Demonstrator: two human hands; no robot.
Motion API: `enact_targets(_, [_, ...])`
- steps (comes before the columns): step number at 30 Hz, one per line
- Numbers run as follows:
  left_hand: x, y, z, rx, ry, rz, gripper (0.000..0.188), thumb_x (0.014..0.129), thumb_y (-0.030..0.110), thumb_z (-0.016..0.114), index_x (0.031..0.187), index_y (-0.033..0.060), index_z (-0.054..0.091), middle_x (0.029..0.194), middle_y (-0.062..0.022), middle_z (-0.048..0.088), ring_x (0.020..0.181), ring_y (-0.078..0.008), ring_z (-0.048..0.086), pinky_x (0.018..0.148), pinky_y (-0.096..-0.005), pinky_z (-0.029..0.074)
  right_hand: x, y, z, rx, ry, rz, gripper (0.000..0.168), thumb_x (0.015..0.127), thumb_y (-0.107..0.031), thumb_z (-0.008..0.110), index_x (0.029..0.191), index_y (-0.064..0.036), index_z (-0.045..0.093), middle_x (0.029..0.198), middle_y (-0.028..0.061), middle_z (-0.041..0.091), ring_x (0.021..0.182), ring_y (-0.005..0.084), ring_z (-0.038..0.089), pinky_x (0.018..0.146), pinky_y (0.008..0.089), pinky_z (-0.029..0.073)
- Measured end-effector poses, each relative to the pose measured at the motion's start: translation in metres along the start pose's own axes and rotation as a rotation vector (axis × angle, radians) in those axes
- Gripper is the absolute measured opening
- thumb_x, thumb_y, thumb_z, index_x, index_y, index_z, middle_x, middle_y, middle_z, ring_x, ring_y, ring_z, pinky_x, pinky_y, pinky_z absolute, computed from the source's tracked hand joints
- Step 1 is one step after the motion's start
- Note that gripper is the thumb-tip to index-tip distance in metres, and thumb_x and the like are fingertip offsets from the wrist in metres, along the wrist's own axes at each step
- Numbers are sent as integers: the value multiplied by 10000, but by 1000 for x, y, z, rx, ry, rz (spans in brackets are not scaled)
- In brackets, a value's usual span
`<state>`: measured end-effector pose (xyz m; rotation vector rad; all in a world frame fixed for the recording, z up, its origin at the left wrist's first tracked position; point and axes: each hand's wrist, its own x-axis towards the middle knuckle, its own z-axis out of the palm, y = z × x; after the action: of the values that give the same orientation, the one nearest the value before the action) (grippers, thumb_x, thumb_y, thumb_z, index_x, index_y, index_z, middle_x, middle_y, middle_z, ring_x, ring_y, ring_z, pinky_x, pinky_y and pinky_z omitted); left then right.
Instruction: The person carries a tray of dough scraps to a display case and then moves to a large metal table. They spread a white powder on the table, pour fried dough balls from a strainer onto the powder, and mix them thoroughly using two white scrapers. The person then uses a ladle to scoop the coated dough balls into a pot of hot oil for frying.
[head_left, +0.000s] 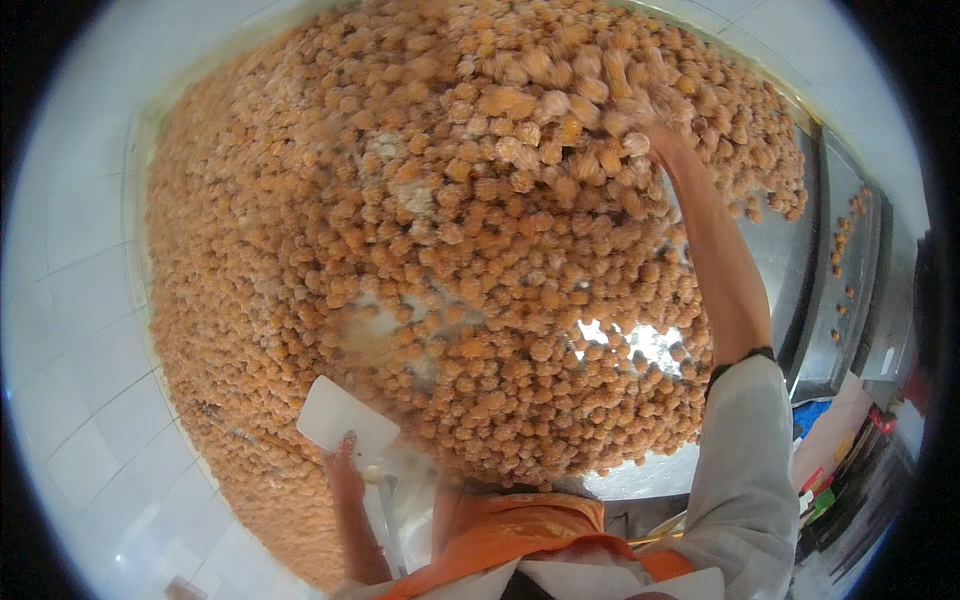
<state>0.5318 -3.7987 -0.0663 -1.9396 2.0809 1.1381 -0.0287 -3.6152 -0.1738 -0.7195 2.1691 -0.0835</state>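
Observation:
A thick heap of small round orange-brown pieces (495, 262), some dusted with white powder, covers a shiny metal table (652, 472). My left hand (343, 459) grips a flat white plastic scraper (349, 420) at the lower left, over the near part of the heap. My right arm reaches to the upper right, where my right hand (651, 142) is among the pieces, blurred and partly covered by them; its fingers cannot be made out. Several pieces around it are blurred by motion. Pale powder patches (412, 196) show between the pieces.
White tiled walls (90, 330) rise at the left and far sides. To the right lies a metal trough (844, 277) with scattered pieces. Colourful packages (819, 502) sit at the lower right. An orange apron (525, 517) is against the table's near edge.

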Motion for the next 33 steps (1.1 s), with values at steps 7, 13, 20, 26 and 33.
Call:
enact_targets(7, [-18,2,-9,-299,8,-176,307,791,125,514,1053,-23,453,961,-81,516,833,-164,500,699,-297,427,48,-188,28,-254,-375,-448,248,798,-199,468,1018,-92,508,1001,77,546,845,253,523,708,364,434])
enact_targets(13, [-35,-27,-16,-238,74,53,306,791,133,513,1040,-36,457,955,-85,521,828,-167,500,697,-291,421,2,-207,56,-691,-534,-630,186,812,-216,466,909,-82,552,906,56,581,763,243,545,640,381,454])
enact_targets(20, [-56,-34,-3,-23,13,100,256,772,90,492,1010,2,521,940,-144,554,832,-259,518,747,-355,402,-87,-47,4,-711,-418,-250,176,829,-208,449,908,-97,560,910,49,554,826,221,530,652,380,456])
enact_targets(26, [-61,-33,-3,72,-12,348,328,721,20,474,1044,51,524,1010,-173,542,899,-368,478,819,-421,350,-161,85,3,-454,256,-283,277,793,-85,469,1063,-139,500,916,88,563,763,234,548,662,331,446])
enact_targets(33, [-69,-64,-20,-48,13,379,302,753,94,514,1031,-24,506,996,-166,539,918,-292,493,836,-370,354,-246,31,37,320,713,-39,294,840,-92,435,1132,-60,438,1007,134,535,863,252,536,749,346,439])
